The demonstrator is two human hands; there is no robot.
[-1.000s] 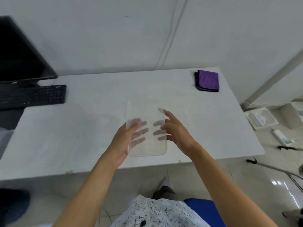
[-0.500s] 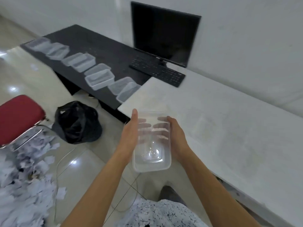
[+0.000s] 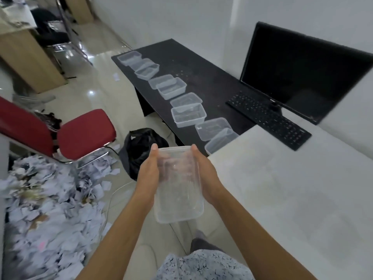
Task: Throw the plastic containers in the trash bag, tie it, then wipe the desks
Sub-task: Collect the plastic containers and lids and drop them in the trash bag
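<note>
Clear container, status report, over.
Left hand and right hand grip clear plastic container by its long sides. Black trash bag on floor just ahead. Nothing seen between.

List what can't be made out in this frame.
All in the head view:
- Trash bag contents: hidden by its own black folds and partly by the left hand.
- Fingers of the left hand and right hand beneath the held container: only a smear through the clear plastic.
- Monitor: right side cut off by the frame edge.
- Paper scraps: motion-blurred, nothing readable.
</note>
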